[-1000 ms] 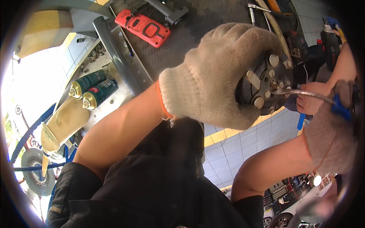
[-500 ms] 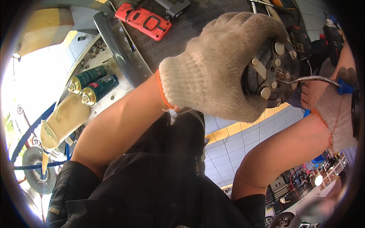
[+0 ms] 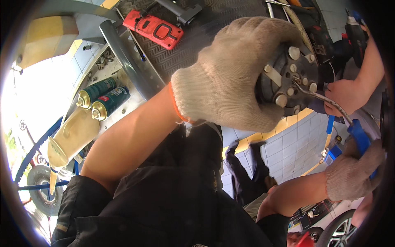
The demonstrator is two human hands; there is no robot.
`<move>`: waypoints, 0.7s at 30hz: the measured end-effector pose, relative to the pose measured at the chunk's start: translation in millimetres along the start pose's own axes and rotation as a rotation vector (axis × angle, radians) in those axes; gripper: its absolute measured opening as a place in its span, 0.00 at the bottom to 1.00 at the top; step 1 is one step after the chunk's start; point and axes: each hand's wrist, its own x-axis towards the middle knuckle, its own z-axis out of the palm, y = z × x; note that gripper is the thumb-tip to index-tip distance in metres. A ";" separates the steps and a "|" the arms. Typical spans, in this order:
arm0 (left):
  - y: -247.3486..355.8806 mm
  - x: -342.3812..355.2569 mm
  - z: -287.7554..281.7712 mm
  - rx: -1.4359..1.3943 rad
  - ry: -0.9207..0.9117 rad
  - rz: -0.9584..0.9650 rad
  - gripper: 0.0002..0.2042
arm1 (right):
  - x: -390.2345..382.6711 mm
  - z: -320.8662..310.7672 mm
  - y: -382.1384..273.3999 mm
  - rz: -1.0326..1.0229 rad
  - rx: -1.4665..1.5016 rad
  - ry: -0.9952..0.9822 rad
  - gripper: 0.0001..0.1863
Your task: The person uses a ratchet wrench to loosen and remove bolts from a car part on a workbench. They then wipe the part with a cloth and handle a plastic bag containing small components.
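My left hand (image 3: 234, 74), in a beige knit glove, is wrapped round the edge of a black round clutch plate (image 3: 274, 87) with several shiny metal rivets and a short metal strap. My right hand (image 3: 354, 175), gloved too, is closed round the blue handle of a hook tool (image 3: 360, 136). Its bent metal shaft slants up to the left, and the tip meets the plate close to its centre. What lies behind the plate is hidden by my glove.
A co-worker's bare hand (image 3: 347, 96) is just right of the plate, below a power drill (image 3: 354, 41). A red device (image 3: 154, 29) lies on the black mat. Two spray cans (image 3: 109, 101) rest on the left tray. Another person's legs (image 3: 247, 173) stand on the tiles.
My right hand has come down toward me, swinging the hook tool from nearly level to steeply slanted. The plate has shifted slightly left. Another person's legs have come into view.
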 end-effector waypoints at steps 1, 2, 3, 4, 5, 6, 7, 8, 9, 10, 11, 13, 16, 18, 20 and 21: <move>0.4 0.5 -1.4 -0.004 -0.012 0.003 0.40 | -10.5 -7.3 2.3 0.109 0.051 -0.093 0.23; 0.2 -0.3 -4.7 0.009 -0.050 -0.035 0.43 | -21.9 -14.3 2.6 0.408 0.238 -0.146 0.22; -0.4 -0.6 -7.1 0.031 -0.116 -0.071 0.46 | -31.3 -20.7 3.7 0.708 0.587 -0.112 0.21; -0.6 -1.9 -10.4 0.023 -0.134 -0.121 0.50 | -41.1 -26.4 0.0 0.900 0.763 -0.060 0.21; -3.2 -1.2 -11.2 0.111 -0.162 -0.039 0.47 | -43.0 -31.9 3.8 0.762 0.825 -0.081 0.19; -5.8 1.3 -13.1 0.023 -0.200 -0.116 0.46 | -43.4 -37.8 4.8 0.633 0.895 -0.098 0.17; -8.4 3.7 -10.6 -0.074 -0.207 -0.182 0.45 | -40.5 -39.3 5.8 0.383 1.059 -0.146 0.19; -9.3 6.8 -9.3 -0.147 -0.238 -0.137 0.45 | -37.0 -44.1 2.7 0.263 1.166 -0.205 0.20; -8.5 8.4 -7.8 -0.168 -0.219 -0.134 0.44 | -31.9 -49.8 -1.7 0.272 1.158 -0.234 0.20; -6.6 9.9 -7.9 -0.144 -0.236 -0.149 0.44 | -26.6 -54.7 -7.1 0.353 1.152 -0.227 0.20; -4.2 11.2 -8.3 -0.122 -0.254 -0.199 0.44 | -22.3 -58.8 -10.5 0.398 1.175 -0.226 0.20; 0.1 11.4 -8.2 -0.129 -0.284 -0.225 0.46 | -18.0 -69.0 -16.1 0.653 1.256 -0.266 0.18; 3.0 9.2 -8.4 -0.201 -0.309 -0.281 0.48 | -17.4 -84.7 -22.8 0.729 1.192 -0.333 0.20; 3.2 7.1 -8.5 -0.296 -0.309 -0.347 0.48 | -16.0 -93.0 -25.0 0.808 1.229 -0.375 0.18; 2.0 6.3 -9.5 -0.249 -0.305 -0.326 0.48 | -13.0 -96.8 -27.6 0.837 1.220 -0.383 0.16; 1.3 6.0 -10.9 -0.209 -0.303 -0.321 0.49 | -11.6 -98.5 -29.2 0.825 1.220 -0.377 0.16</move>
